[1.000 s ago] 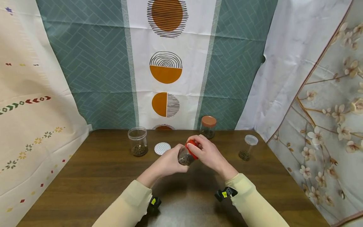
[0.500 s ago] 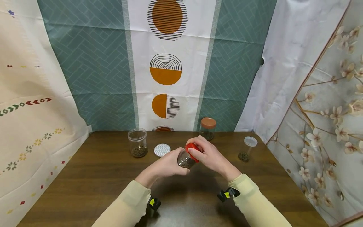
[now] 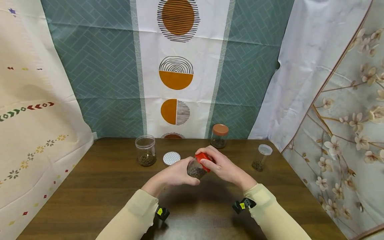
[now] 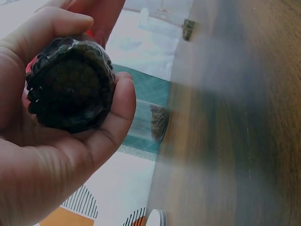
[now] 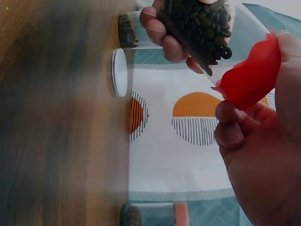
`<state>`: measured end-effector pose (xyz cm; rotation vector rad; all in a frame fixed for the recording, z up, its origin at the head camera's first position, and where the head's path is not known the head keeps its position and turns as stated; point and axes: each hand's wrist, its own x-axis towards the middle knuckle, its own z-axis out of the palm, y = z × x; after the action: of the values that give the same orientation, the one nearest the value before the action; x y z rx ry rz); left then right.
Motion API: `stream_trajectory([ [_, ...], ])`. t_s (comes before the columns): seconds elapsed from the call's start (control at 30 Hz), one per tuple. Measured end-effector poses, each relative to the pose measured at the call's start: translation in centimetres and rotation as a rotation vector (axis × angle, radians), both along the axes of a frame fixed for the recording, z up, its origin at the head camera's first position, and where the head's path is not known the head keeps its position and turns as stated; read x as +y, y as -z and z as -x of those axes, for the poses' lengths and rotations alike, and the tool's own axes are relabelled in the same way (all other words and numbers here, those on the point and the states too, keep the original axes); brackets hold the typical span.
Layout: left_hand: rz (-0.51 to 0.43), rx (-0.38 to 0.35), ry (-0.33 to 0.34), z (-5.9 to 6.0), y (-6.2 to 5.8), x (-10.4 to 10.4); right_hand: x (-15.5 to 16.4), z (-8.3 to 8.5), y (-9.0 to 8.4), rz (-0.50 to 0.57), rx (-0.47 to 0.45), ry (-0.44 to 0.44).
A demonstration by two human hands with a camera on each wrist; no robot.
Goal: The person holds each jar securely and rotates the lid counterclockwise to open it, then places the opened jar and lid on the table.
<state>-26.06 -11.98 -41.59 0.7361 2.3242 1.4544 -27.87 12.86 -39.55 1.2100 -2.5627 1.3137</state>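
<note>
My left hand (image 3: 177, 174) wraps its fingers and thumb round a clear jar (image 3: 195, 168), held tilted above the table. Dark, bead-like pieces fill part of the jar, as its base (image 4: 70, 89) shows in the left wrist view. At the mouth end sits a red lid (image 3: 203, 157) with a scalloped edge. My right hand (image 3: 223, 166) pinches that lid (image 5: 251, 73) between thumb and fingers. In the right wrist view, several pieces lie against the jar's lower wall near the lid.
On the brown table (image 3: 105, 190), a lidless clear jar (image 3: 146, 150) with dark pieces stands left, beside a flat white lid (image 3: 172, 158). An orange-brown-lidded jar (image 3: 220, 136) stands at the back, and a small jar (image 3: 260, 160) with a translucent lid at right. Patterned cloth (image 3: 108, 66) hangs behind.
The jar and both hands shift slightly down and left. The right hand's wrist moves a little outward while the fingers stay on the red lid. The other jars stay put.
</note>
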Motion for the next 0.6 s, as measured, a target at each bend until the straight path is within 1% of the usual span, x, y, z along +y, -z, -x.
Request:
stream_trajectory([
  [0.07, -0.016, -0.017, 0.017, -0.1, -0.1, 0.0, 0.1, -0.1, -0.2, -0.008, 0.015, -0.016],
  [0.17, -0.062, -0.063, 0.054, -0.1, -0.3, -0.2, 0.3, -0.3, -0.7, -0.019, 0.039, -0.05],
  [0.27, -0.11, -0.105, 0.091, -0.2, -0.3, -0.4, 0.4, -0.4, -1.1, -0.021, 0.04, -0.102],
  [0.4, -0.137, -0.129, 0.124, -0.1, -0.3, -0.7, 0.7, -0.5, -1.4, -0.027, 0.014, -0.158],
  [0.5, -0.14, -0.139, 0.133, 0.0, -0.2, -0.7, 1.0, -0.5, -1.3, -0.041, -0.001, -0.171],
  [0.6, -0.142, -0.152, 0.129, 0.0, -0.1, -0.6, 1.4, -0.5, -1.2, -0.051, -0.011, -0.161],
])
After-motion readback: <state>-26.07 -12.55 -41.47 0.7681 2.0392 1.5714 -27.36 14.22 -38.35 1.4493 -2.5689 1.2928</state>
